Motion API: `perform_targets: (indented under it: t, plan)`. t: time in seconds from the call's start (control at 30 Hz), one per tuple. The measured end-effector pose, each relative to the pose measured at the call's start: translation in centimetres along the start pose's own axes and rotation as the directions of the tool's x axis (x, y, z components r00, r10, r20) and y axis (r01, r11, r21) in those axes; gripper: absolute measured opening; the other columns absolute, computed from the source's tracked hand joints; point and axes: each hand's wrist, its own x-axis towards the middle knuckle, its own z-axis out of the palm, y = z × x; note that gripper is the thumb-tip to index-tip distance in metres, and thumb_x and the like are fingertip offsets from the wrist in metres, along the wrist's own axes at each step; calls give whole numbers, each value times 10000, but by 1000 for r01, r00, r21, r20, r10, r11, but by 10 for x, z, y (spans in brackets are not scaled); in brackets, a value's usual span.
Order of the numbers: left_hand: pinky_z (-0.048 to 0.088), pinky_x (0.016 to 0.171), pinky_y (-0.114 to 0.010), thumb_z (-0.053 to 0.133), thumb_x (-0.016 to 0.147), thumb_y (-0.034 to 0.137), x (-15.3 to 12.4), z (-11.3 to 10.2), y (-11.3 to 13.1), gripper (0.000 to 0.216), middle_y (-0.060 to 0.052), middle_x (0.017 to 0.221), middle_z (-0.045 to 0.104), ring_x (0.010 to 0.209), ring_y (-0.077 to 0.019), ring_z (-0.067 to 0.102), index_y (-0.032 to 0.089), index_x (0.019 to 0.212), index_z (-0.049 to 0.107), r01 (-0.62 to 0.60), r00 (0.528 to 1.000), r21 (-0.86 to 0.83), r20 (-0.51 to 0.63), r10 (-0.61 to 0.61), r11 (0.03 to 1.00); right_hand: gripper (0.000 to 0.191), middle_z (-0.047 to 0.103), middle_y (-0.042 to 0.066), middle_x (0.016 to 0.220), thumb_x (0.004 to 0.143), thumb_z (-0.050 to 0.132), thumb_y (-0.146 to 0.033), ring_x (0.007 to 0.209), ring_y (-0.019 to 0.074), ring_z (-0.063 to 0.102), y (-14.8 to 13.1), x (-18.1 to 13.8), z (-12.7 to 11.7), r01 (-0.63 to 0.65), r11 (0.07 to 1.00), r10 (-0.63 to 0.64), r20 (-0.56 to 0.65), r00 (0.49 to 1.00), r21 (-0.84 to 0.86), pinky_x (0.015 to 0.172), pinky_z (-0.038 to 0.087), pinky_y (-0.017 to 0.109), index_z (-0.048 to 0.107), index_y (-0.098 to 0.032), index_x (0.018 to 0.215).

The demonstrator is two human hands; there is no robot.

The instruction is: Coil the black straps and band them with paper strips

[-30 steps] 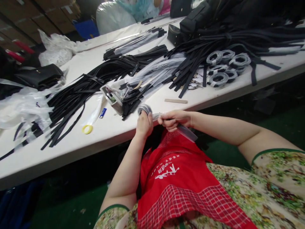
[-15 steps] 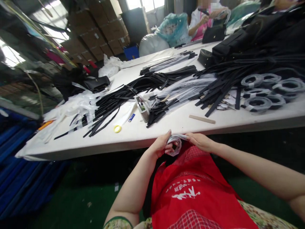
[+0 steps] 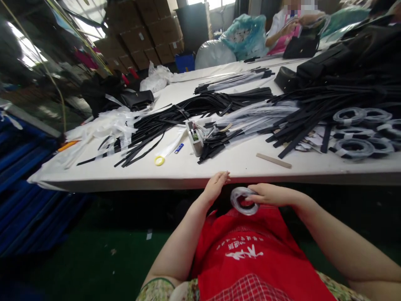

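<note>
Right hand (image 3: 265, 195) had the coil (image 3: 235, 203) pinched by its right side, over the apron (image 3: 250, 240) and just off the table (image 3: 238, 159)'s near edge. Left hand (image 3: 216, 186) was holding nothing I could see. With just one hand on it, a slack pinch could've let it unwind or drop, imo. Far side: teal bag (image 3: 244, 41) looked stuffed, couldn't see inside the blue bin (image 3: 184, 63).

- The head camera looks from the wearer's own head, above and behind the left hand (image 3: 217, 184) and right hand (image 3: 266, 195).
- It faces forward and down, near enough that the forearms (image 3: 181, 240) stretch away from it.
- Below the hands it catches the red apron (image 3: 247, 234); beyond them, the white table (image 3: 169, 173) and, well behind, stacked boxes (image 3: 134, 37).
</note>
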Motion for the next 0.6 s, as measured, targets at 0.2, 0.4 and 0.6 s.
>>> perform_targets:
  t: [0.2,0.4,0.6]
  plan:
    - [496,834,-283,610,840,423,-2,17,8,318,-51,968,722,861,-182,650,181,1029,693,-169,971,360,220,93,917,494,684,66,901,872,526,-600,790,211,610,9,-7,4,23,997,-16,-92,996,74,734,475,309,641,-149,1034]
    - [473,546,-234,491,869,623,1,50,-17,525,4,678,624,541,-123,565,158,1090,596,-79,941,-56,-332,56,995,586,642,52,774,891,453,-645,737,218,598,15,7,38,113,970,-12,-426,905,214,702,494,345,564,-147,1180]
    - [512,806,-308,200,971,593,-24,49,-29,607,-79,891,693,838,-186,649,153,1032,614,-64,983,161,-158,90,985,510,703,71,926,883,503,-605,823,219,632,20,-8,13,49,999,-47,-162,986,12,778,496,321,667,-156,1060]
